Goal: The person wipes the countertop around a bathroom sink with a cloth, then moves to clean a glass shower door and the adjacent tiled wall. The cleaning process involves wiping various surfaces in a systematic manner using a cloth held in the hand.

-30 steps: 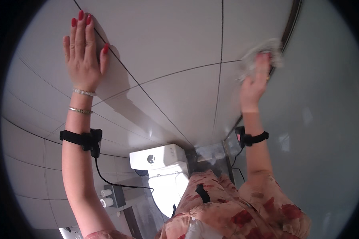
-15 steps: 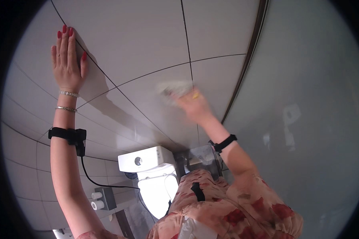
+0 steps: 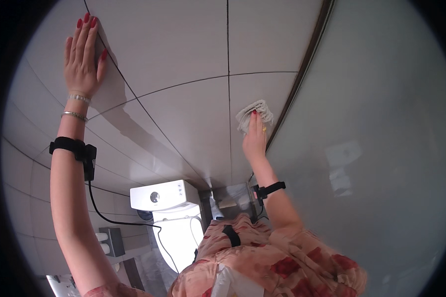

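My left hand [image 3: 84, 62] lies flat against the tiled wall [image 3: 178, 44] at the upper left, fingers stretched upward and nothing in it. Under my right hand [image 3: 255, 141] a whitish, wrinkled cloth [image 3: 258, 107] is pressed to the same wall, close to the dark edge strip. The fingers of that hand rest over the cloth, and its palm side is hidden. Each forearm wears a black strap; the left strap [image 3: 72, 145] carries a small black device with a cable.
A white toilet [image 3: 176, 240] with a boxy top stands below, between my arms. Left of it is a dark holder [image 3: 115, 241] with white rolls. A dark strip [image 3: 302, 74] borders a greyish glass-like panel [image 3: 381, 123] on the right, which shows reflections.
My right hand has moved the cloth to the right across the tiles, toward the dark strip. My left hand sits slightly higher in view, still flat on the wall.
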Available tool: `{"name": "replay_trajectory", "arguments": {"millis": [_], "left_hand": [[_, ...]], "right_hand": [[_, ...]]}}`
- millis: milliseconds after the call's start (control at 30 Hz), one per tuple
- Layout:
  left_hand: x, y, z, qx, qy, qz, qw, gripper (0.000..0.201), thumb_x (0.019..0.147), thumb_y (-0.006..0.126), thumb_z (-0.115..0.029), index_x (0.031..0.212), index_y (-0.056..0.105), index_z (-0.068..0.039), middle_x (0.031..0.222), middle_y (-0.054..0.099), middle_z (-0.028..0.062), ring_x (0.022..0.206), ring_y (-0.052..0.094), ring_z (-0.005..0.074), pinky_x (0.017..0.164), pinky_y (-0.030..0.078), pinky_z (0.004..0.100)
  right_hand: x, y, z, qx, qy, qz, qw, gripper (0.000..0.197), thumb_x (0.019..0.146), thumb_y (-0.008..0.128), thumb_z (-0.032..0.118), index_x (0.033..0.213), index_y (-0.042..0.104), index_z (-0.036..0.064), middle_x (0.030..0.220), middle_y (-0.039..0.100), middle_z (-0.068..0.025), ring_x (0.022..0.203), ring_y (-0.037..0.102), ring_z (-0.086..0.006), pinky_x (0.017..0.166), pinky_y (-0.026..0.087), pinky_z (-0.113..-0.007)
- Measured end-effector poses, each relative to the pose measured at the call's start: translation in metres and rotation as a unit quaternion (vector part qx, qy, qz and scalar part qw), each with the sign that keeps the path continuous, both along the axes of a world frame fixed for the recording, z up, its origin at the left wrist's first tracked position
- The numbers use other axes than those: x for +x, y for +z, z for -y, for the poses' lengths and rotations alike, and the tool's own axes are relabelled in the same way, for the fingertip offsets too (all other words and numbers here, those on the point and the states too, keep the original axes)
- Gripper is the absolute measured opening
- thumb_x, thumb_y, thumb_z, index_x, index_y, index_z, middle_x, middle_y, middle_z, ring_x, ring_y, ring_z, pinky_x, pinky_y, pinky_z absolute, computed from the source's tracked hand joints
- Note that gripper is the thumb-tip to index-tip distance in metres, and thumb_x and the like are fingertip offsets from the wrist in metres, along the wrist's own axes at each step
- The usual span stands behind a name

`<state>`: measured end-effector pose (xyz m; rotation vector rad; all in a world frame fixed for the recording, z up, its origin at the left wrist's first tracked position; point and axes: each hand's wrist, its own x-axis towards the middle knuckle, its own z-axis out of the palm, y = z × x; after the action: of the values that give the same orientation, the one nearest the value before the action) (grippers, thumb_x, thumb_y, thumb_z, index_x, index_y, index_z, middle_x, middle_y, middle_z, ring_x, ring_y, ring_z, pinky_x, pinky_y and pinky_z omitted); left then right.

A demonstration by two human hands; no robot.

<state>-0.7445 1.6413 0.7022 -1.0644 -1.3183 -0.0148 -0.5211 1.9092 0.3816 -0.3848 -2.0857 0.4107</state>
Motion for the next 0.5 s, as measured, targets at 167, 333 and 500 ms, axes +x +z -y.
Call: {"name": "replay_trajectory", "arguments": {"millis": [167, 333, 500], "left_hand": [[0.000, 0.004, 0.001, -0.004, -0.020, -0.003, 1.000, 0.059, 0.085, 0.046, -0.026, 0.141, 0.029, -0.017, 0.146, 0.028, 0.0034, 0.136, 0.023, 0.0162, 0.115, 0.012, 0.0343], [0.003, -0.001, -0.003, 0.001, -0.017, -0.009, 1.000, 0.062, 0.081, 0.047, -0.018, 0.140, 0.029, -0.013, 0.146, 0.029, 0.0074, 0.136, 0.024, 0.0211, 0.114, 0.014, 0.0368], [0.005, 0.001, -0.004, 0.002, -0.016, -0.013, 1.000, 0.061, 0.082, 0.046, -0.019, 0.140, 0.029, -0.012, 0.145, 0.030, 0.0079, 0.136, 0.024, 0.0198, 0.115, 0.013, 0.0361]], "right_hand": [[0.004, 0.070, -0.013, -0.011, -0.027, -0.001, 1.000, 0.065, 0.074, 0.046, -0.007, 0.136, 0.028, -0.0038, 0.141, 0.027, -0.0234, 0.129, 0.028, -0.0439, 0.106, 0.026, -0.046], [-0.001, 0.112, -0.042, 0.022, -0.021, -0.171, 0.985, 0.068, 0.071, 0.047, -0.006, 0.136, 0.026, -0.0063, 0.142, 0.025, -0.0245, 0.133, 0.022, -0.0418, 0.109, 0.020, -0.046], [0.003, 0.042, -0.026, -0.042, -0.038, -0.092, 0.994, 0.067, 0.073, 0.045, -0.006, 0.137, 0.023, -0.0073, 0.143, 0.023, -0.0247, 0.133, 0.020, -0.0417, 0.110, 0.019, -0.044]]}}
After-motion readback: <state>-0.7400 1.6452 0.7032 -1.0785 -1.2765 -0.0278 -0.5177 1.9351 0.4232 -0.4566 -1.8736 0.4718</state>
